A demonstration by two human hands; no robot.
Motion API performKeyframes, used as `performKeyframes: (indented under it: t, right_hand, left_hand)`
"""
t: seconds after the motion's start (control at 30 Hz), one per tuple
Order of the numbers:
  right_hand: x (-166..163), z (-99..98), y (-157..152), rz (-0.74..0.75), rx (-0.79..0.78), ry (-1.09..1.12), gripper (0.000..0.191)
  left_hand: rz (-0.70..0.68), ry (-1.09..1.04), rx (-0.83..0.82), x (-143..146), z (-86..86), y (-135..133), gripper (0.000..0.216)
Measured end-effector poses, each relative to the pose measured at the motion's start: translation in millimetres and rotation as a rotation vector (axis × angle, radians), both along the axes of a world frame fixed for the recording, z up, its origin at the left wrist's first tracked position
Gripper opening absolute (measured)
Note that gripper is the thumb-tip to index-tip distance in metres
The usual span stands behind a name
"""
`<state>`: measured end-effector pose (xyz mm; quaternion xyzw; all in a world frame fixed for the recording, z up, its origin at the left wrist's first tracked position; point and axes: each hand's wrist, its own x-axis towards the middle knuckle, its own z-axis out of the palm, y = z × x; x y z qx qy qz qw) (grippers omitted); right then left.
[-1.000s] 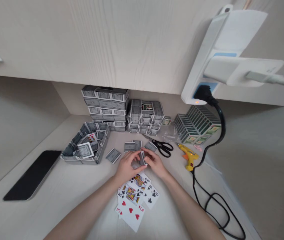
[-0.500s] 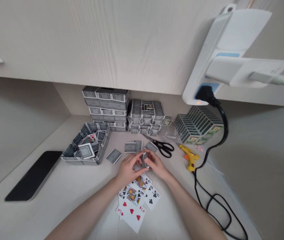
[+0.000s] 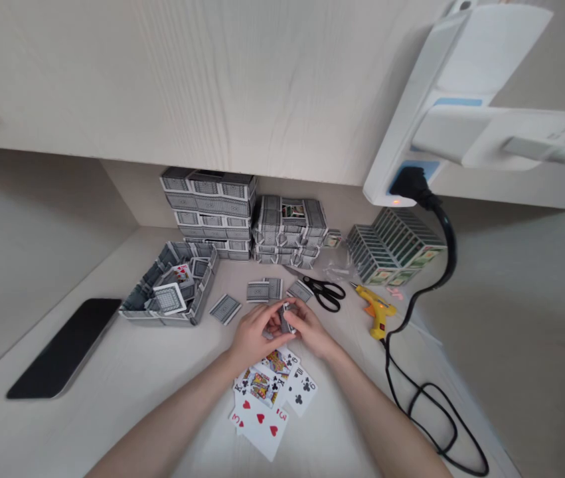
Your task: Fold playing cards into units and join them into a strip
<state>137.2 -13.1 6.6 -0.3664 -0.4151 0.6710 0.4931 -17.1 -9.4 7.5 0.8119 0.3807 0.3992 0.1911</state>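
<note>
My left hand (image 3: 253,332) and my right hand (image 3: 311,328) meet over the desk, both pinching a small folded playing card piece (image 3: 285,318) with a grey patterned back. Just below my hands lie several face-up playing cards (image 3: 268,395), among them a red three, a king and a ten of clubs. Three folded card pieces (image 3: 226,309) (image 3: 263,290) (image 3: 300,291) lie flat just beyond my fingers.
An open tray built of cards (image 3: 171,292) stands to the left, stacked card blocks (image 3: 211,212) (image 3: 289,229) at the back, upright card packs (image 3: 394,245) on the right. Black scissors (image 3: 324,292), a yellow glue gun (image 3: 378,309) with black cable (image 3: 421,392), and a dark phone (image 3: 63,348) lie around.
My hands have stayed in place, with fingers shifting slightly on the folded piece. The camera view tilted a little.
</note>
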Motion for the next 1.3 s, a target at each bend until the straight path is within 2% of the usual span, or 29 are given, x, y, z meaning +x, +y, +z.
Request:
performKeyframes:
  t: [0.23,0.4,0.53,0.67,0.77,0.87,1.1,1.3]
  right_hand:
    - [2.6,5.5,-1.1,0.018,0.008,-0.032,0.046]
    - [4.5,2.7,-0.4,-0.016,0.020,-0.045,0.050]
    - [2.1,-2.6,2.0,-0.090,0.063,-0.011,0.058]
    - [-2.5,-9.0,3.2,-0.242,0.200,-0.146,0.059]
    - [-2.8,-11.2,2.0,-0.324,0.329,-0.356,0.057]
    - [-1.5,-9.0,-1.3,-0.394,0.462,-0.564,0.060]
    - [-4.0,-2.5,-8.0,-0.414,0.720,-0.712,0.060]
    - [-1.9,-6.8,-6.3,-0.420,0.817,-0.786,0.058]
  left_hand:
    - [-0.027,-0.004,0.020,-1.1,-1.7,0.9,0.056]
    - [-0.044,0.005,0.055,-1.6,-3.5,2.2,0.058]
    - [-0.059,0.007,-0.002,-0.1,2.8,1.7,0.055]
    - [-0.061,-0.077,-0.097,-1.5,6.4,1.8,0.051]
    - [-0.037,-0.186,-0.212,-3.7,3.8,4.7,0.043]
    - [-0.071,-0.277,-0.380,-4.9,0.4,9.3,0.042]
    - [-0.251,-0.409,-0.621,-6.0,-3.0,15.4,0.047]
    - [-0.412,-0.527,-0.787,-7.9,-5.8,20.4,0.049]
